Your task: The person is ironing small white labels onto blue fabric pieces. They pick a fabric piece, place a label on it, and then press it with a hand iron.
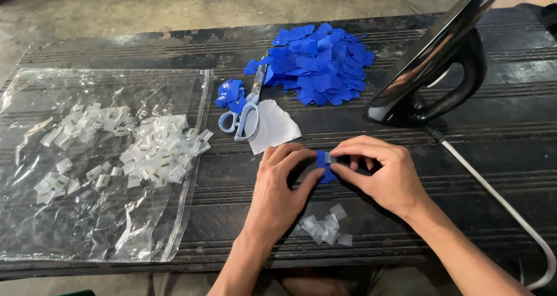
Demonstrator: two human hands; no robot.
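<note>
— What are you holding there, at the near middle of the dark bench?

— You are pinching a small blue fabric piece between both hands: your left hand is closing narrow on its left edge, your right hand is gripping its top, where a small pale tab seems to be sitting. Holding it from both sides is probably keeping the two lined up.

— And the supplies around you?

— A few clear tabs are lying just near your wrists, within easy reach. More are spreading over the clear plastic bag at left. The blue-handled scissors are resting on a white scrap, beside the big blue heap at the far side. The black iron is standing on its heel at right, soleplate off the bench, presumably for safety.

— Anything unclear?

— Your fingers are covering most of the piece, so how tab and fabric meet cannot be told. The iron's tip and its cord are running out of frame.
</note>
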